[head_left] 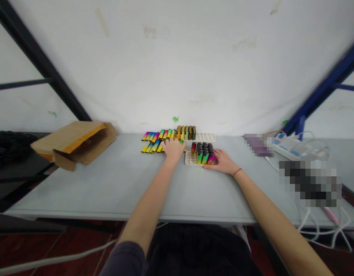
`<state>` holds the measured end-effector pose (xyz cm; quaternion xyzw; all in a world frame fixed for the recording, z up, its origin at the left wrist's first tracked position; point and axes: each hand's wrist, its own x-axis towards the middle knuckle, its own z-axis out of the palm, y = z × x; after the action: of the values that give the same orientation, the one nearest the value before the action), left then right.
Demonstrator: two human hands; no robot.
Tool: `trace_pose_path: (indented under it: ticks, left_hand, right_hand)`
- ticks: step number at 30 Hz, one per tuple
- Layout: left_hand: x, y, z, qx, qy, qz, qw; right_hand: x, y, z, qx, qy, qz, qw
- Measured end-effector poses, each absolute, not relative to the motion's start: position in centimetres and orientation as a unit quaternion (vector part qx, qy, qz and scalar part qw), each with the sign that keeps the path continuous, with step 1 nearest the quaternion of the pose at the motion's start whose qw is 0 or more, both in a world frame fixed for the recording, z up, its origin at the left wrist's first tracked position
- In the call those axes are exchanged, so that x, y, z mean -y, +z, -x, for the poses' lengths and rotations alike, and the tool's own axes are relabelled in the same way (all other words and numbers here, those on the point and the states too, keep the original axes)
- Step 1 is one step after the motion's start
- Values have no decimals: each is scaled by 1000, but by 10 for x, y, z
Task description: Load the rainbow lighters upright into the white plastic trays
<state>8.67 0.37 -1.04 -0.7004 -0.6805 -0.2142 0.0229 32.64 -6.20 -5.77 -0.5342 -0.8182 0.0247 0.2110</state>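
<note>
My left hand [173, 148] is over the lighters, fingers curled down. A green-ended lighter [181, 142] pokes out beside its fingertips; the rest of what it grips is hidden. Left of it, colourful lighters [149, 147] lie in two rows on the table. My right hand [223, 162] wraps the right end of a white tray [190, 159], thumb in front and fingers behind. In this tray, several black-topped lighters [205, 153] stand upright on the right, with a red one [193, 148] to their left. Holes at the tray's left side show bare.
Behind, upright lighters with golden tops [186, 132] stand by another white holed tray [207, 137] near the wall. A torn cardboard package [76, 143] lies at left. On the right are a purple phone [257, 145], a power strip [288, 147], cables and a blurred patch.
</note>
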Motion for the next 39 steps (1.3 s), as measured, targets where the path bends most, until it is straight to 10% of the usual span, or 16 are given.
trace_pose_path:
  ticks: [20,30,39]
  left_hand:
    - [9,-8,-87,681,-203,704,1]
    - [-11,1,-76,534,-517,496,-449]
    - [-5,-6,-76,482,-556,553,-390]
  right_hand:
    - [62,-58,-327,816,28,539,207]
    - [61,-61,-329,819,21,532,213]
    - [62,-60,-329,820,12,529,219]
